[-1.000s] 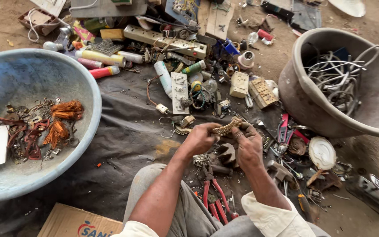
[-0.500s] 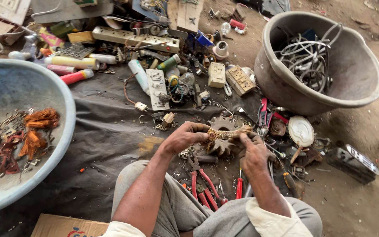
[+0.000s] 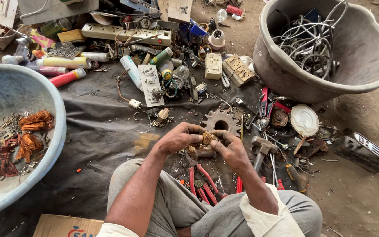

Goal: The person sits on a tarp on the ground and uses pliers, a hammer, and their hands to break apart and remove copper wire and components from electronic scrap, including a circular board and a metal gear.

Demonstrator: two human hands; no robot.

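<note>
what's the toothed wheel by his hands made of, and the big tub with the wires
Toothed wheel: likely steel or iron, dull grey-brown with rusty grime. Tub: looks like moulded plastic or rubber, matte grey and dusty, with a thick rolled rim; it is hard to say which.

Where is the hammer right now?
In the head view, the hammer lies on the dark sheet just right of the right hand, beside the red-handled pliers.

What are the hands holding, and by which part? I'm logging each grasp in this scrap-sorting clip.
Both the left hand and right hand pinch a small brownish metal part by its opposite sides.
</note>
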